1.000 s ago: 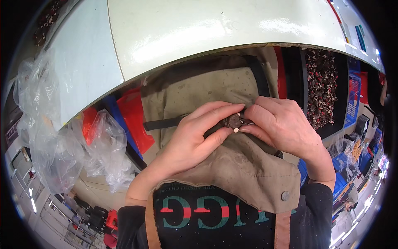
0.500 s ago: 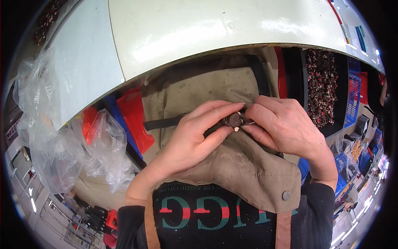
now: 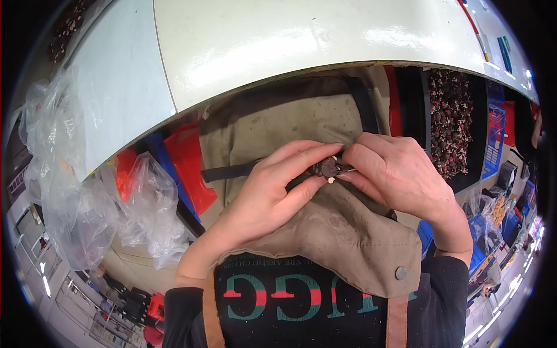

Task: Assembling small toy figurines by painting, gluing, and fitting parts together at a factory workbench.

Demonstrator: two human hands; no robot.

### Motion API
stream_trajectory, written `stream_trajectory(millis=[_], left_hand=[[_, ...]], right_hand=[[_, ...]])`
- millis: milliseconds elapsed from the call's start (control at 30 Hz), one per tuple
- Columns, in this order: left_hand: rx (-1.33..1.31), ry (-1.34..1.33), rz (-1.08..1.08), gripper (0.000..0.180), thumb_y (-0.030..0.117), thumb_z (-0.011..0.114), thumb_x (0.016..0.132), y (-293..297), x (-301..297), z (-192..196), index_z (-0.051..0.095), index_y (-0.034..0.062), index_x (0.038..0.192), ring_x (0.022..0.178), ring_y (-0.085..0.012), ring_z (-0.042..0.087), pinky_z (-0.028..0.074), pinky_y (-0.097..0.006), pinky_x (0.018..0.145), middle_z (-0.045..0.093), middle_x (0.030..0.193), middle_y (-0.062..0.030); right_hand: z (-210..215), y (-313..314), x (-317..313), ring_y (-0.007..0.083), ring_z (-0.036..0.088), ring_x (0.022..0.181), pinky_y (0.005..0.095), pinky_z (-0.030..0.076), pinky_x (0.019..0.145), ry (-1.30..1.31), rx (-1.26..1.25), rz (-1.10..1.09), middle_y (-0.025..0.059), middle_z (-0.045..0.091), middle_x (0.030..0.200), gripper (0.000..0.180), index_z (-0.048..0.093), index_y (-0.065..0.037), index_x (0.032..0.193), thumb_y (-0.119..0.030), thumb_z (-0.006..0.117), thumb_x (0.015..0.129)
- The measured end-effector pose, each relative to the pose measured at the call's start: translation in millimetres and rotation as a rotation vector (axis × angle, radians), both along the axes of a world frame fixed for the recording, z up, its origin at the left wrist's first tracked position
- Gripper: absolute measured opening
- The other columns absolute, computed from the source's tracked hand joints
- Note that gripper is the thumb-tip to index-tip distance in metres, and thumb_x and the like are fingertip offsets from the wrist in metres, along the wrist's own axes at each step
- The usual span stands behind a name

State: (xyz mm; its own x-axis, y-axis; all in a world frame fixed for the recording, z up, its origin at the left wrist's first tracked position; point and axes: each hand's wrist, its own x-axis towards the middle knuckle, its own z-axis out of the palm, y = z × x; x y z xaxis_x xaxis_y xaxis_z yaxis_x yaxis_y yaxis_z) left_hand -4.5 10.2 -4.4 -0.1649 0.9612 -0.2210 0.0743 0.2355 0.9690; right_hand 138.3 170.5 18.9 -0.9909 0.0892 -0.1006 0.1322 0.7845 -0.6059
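Note:
Above my lap, a small dark brown piece point(image 3: 328, 167) with pale bits sits between my two hands. My left hand point(image 3: 270, 180) is closed round its left side, thumb below and fingers above. Against the right end of the piece, my right hand point(image 3: 400, 174) is closed in a pinch. Something thin and partly shiny shows between the right fingertips and the piece; what it is I cannot make out. The tan apron point(image 3: 348, 238) lies under both hands.
A white tabletop point(image 3: 261, 35) curves across in front. At the right, a black bin point(image 3: 477, 133) holds many dark pieces point(image 3: 449, 122) with pale and red bits, beside a blue crate point(image 3: 494, 139). Clear plastic bags point(image 3: 145, 203) and a red plastic part point(image 3: 188, 165) are at the left.
Both hands stay in nearly the same place around the brown piece. My right fingers have shifted very slightly.

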Motion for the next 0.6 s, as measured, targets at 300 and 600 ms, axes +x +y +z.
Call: stream_trajectory(millis=[300, 600], left_hand=[[-0.055, -0.052, 0.017, 0.040, 0.000, 0.057, 0.081, 0.5, 0.6, 1.6, 0.056, 0.0031, 0.121, 0.106, -0.0222, 0.056, 0.044, -0.030, 0.089, 0.055, 0.117, -0.0118], [-0.022, -0.018, -0.009, 0.040, 0.001, 0.056, 0.084, 0.1, -0.1, -1.9, 0.053, 0.0053, 0.123, 0.095, -0.0223, 0.060, 0.048, -0.030, 0.081, 0.055, 0.115, -0.0122]], right_hand=[[-2.1, -0.3, -0.5, 0.0273, 0.056, 0.062, 0.0362, 0.045, 0.051, 0.014, 0.015, -0.007, 0.0077, 0.051, 0.071, 0.022, 0.053, -0.005, 0.080, -0.022, 0.067, 0.077], [-0.3, 0.5, -0.4, 0.0264, 0.055, 0.060, 0.0359, 0.044, 0.049, -0.004, 0.064, 0.005, 0.0066, 0.048, 0.068, 0.023, 0.052, -0.007, 0.074, -0.023, 0.068, 0.076]])
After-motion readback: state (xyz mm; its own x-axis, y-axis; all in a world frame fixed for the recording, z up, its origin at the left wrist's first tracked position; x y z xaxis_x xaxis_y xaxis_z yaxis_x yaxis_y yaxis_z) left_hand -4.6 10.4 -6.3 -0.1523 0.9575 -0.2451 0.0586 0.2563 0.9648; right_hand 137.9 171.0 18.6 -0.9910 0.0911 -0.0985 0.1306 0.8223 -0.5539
